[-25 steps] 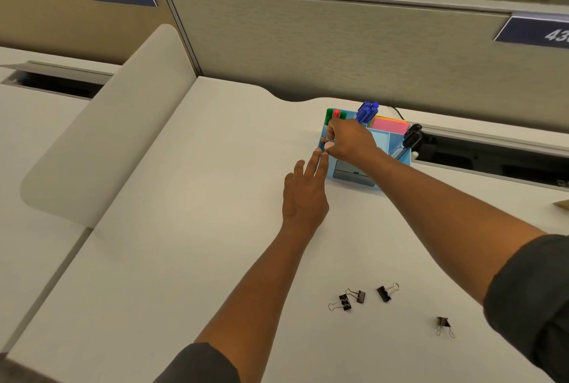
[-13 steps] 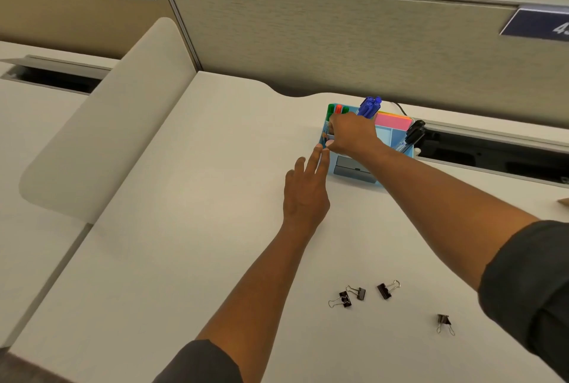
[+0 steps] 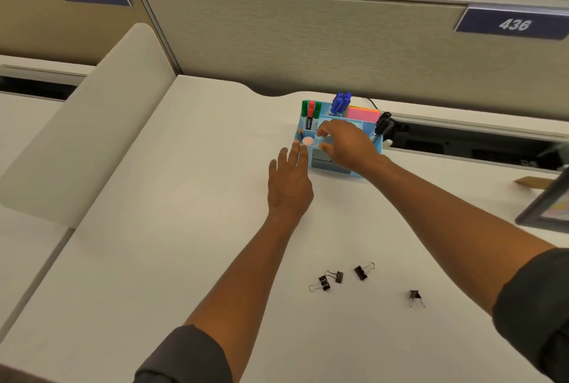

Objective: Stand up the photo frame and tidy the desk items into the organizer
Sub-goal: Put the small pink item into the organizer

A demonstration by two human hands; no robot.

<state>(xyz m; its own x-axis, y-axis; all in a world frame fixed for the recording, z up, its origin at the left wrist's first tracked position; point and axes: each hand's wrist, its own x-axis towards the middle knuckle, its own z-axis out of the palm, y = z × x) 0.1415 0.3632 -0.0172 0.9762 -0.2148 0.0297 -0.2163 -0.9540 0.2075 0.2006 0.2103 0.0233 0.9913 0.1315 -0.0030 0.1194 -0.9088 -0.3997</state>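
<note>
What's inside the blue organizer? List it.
Blue organizer: green and red markers, blue pens, pink sticky notes, black pens, a pencil, a round eraser. The right hand covers the middle compartments.

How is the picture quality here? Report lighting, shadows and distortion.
Head view: even overhead light, no glare; soft faint shadows under the left hand and binder clips; wide-angle bending curves the partition top; the photo frame is cut off at the edge.
</note>
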